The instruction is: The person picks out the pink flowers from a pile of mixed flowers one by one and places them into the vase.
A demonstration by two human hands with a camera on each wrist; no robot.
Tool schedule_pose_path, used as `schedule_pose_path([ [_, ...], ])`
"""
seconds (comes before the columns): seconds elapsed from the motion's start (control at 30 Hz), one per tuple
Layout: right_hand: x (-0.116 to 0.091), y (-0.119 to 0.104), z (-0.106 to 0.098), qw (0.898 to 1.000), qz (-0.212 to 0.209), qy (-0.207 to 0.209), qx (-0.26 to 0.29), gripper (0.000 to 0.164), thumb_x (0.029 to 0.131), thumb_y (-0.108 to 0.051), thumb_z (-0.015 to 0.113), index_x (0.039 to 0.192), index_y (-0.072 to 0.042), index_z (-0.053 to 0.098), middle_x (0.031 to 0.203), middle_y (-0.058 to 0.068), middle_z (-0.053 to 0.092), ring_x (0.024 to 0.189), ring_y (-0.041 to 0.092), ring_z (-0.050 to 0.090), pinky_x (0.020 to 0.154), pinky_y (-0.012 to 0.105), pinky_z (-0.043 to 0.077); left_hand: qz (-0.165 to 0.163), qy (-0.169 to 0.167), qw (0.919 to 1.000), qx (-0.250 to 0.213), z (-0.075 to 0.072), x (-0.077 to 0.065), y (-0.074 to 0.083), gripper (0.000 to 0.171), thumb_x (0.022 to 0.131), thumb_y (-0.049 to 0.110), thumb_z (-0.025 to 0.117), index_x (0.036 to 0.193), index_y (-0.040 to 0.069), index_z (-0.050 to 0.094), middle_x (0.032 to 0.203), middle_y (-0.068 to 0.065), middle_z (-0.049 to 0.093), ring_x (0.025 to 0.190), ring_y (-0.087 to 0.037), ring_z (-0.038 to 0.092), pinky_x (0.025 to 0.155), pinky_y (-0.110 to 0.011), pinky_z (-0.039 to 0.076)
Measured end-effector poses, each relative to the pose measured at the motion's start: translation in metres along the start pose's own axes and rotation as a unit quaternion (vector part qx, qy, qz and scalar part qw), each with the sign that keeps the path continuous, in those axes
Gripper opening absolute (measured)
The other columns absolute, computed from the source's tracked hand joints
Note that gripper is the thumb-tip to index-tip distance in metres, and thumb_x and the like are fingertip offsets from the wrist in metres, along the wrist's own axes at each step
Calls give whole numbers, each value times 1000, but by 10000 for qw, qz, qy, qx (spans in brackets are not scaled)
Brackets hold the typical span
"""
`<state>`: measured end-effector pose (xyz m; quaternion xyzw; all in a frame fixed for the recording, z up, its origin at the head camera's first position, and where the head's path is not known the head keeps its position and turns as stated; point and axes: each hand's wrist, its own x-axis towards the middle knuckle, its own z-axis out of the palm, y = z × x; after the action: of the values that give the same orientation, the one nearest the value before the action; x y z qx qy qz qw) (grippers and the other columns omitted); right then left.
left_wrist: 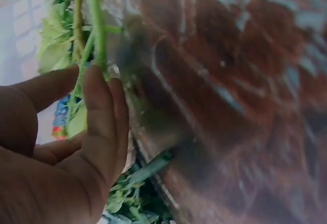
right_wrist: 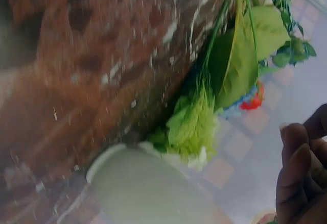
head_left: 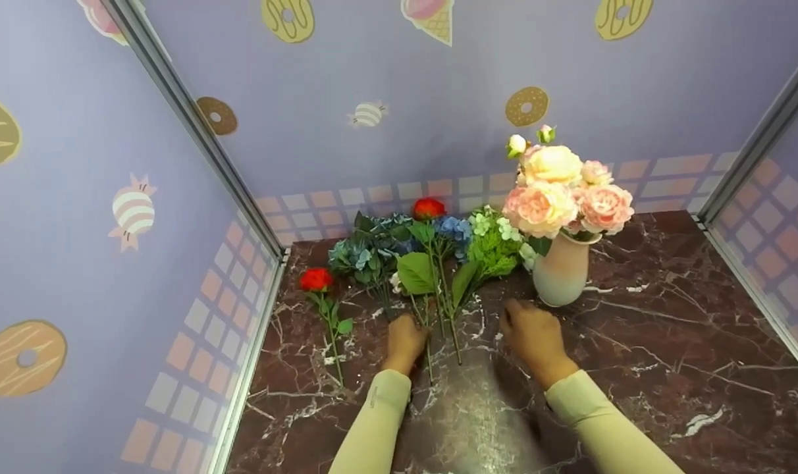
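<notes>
My left hand (head_left: 407, 339) pinches a thin green flower stem (left_wrist: 76, 89) between thumb and fingertips, low among the loose stems at the middle of the table. Broad green leaves (head_left: 417, 273) spread above it, and a red flower (head_left: 429, 209) tops this cluster. Which bloom the pinched stem bears, I cannot tell. In front of the vase (head_left: 559, 273), my right hand (head_left: 534, 336) hovers over or rests near the tabletop, its fingers loosely bent. Nothing shows in its grasp in the right wrist view. Pink and cream roses (head_left: 545, 197) stand in the pale vase.
Blue-green hydrangeas (head_left: 363, 257) lie left of the leaves, and a green-white spray (head_left: 494, 243) lies to their right. Another red flower (head_left: 317, 280) lies apart at the left. Printed panels (head_left: 399, 99) wall in the dark marbled table (head_left: 669, 355).
</notes>
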<state>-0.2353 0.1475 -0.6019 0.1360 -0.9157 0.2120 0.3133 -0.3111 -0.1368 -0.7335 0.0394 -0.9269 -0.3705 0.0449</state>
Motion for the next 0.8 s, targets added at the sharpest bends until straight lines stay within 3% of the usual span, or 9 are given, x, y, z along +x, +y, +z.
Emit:
schedule_pose_path([
  [0.07,-3,-1,0,10000,23,-61,34,11,93,-5,82,93,-4,71,80,16,77,58,48,71,50,64,57,-173,-204,9995,-140,-3,1,7,34,93,20,86,66,20,66,57,8,62,47,-8,53,47,-26,46],
  [0.13,-6,-1,-1,9999,10,-63,81,9,93,-5,83,94,-5,74,82,15,79,61,48,72,51,64,58,-419,-459,9974,-373,-8,0,16,27,94,16,85,69,16,73,59,2,69,44,-7,59,45,-26,51],
  [0.23,-8,0,-2,9999,-28,-45,107,7,93,-5,83,96,-5,77,85,14,81,62,47,73,53,63,59,-917,-892,9875,-925,-26,-9,37,7,96,9,82,92,4,84,80,-12,81,51,-12,70,51,-28,60],
  [0.37,-12,0,-3,9998,-59,-135,139,7,92,-4,83,96,-5,77,84,13,80,63,47,74,53,63,59,-1496,-1159,9715,-1428,-52,-28,67,17,103,8,79,116,1,85,106,-16,84,66,-17,77,63,-32,66],
  [0.47,-14,0,-2,9996,-55,-204,162,7,92,-4,82,95,-5,76,82,14,79,63,47,74,53,64,59,-1339,-891,9787,-1278,-60,-37,79,17,107,8,74,119,3,84,110,-13,85,71,-16,79,67,-31,66],
  [0.6,-14,-1,0,9994,-76,-247,212,10,91,-3,82,89,-6,72,78,15,76,62,48,72,53,64,57,-864,-437,9893,-1092,-60,-44,82,17,107,9,74,122,2,80,110,-14,86,73,-17,80,68,-31,68],
  [0.7,-16,-2,2,9990,-75,-367,256,13,90,-3,82,87,-7,70,75,14,74,61,48,71,52,63,57,-806,-358,9851,-1477,-61,-51,83,18,107,11,77,122,0,76,109,-15,84,74,-17,80,71,-35,70],
  [0.8,-17,-2,4,9981,-33,-548,263,12,89,-4,83,89,-7,71,73,13,72,60,49,71,52,64,57,-921,-370,9713,-2162,-63,-59,84,18,108,9,77,121,-2,72,105,-15,79,77,-20,79,75,-41,72],
])
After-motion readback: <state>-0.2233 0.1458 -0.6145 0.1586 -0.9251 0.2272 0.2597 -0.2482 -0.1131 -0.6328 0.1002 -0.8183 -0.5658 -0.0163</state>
